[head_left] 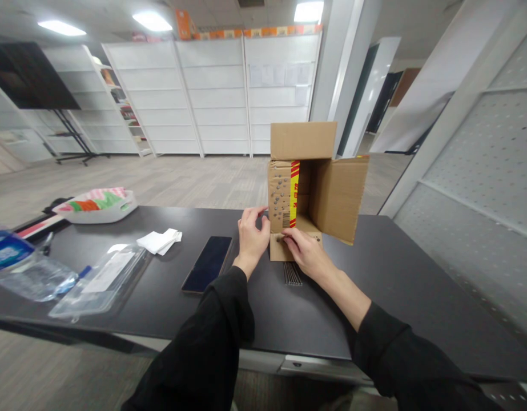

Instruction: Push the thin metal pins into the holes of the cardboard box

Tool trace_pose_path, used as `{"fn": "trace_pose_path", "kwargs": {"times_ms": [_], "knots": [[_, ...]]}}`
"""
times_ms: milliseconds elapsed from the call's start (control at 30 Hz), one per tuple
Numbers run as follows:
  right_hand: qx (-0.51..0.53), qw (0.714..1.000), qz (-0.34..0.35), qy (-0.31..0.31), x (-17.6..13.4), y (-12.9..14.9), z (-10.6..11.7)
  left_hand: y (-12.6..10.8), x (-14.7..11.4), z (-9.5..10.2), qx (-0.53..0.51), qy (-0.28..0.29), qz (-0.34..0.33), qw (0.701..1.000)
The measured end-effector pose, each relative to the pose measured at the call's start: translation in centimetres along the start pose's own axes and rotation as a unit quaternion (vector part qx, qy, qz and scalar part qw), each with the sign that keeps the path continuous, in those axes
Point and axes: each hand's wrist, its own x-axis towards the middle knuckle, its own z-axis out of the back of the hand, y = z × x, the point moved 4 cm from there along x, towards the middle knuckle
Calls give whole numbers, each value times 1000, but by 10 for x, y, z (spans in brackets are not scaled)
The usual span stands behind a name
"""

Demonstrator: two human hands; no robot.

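Note:
An opened cardboard box stands on its side on the dark table, its opening facing me and its flaps spread. Dark round spots, which may be holes or metal heads, dot its left flap; a few more mark the lower flap. My left hand is at the box's left edge, thumb and fingers curved and apart. Above the lower flap, my right hand has its fingertips pinched together; what they hold is too small to make out. Several thin metal rods, perhaps nails, lie side by side just below that flap.
Left of my hands lies a dark phone. Farther left are folded white tissues, a clear plastic case, a plastic bottle and a white basket holding colourful cloth. A perforated panel borders the table's right side.

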Motion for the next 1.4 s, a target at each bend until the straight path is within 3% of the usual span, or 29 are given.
{"fn": "trace_pose_path", "kwargs": {"times_ms": [533, 1400], "knots": [[25, 999, -21, -39, 0, -7, 1, 0, 0, 0, -4, -4, 1, 1000], [-92, 995, 15, 36, 1, 5, 3, -1, 0, 0, -4, -5, -2, 1000]]}}
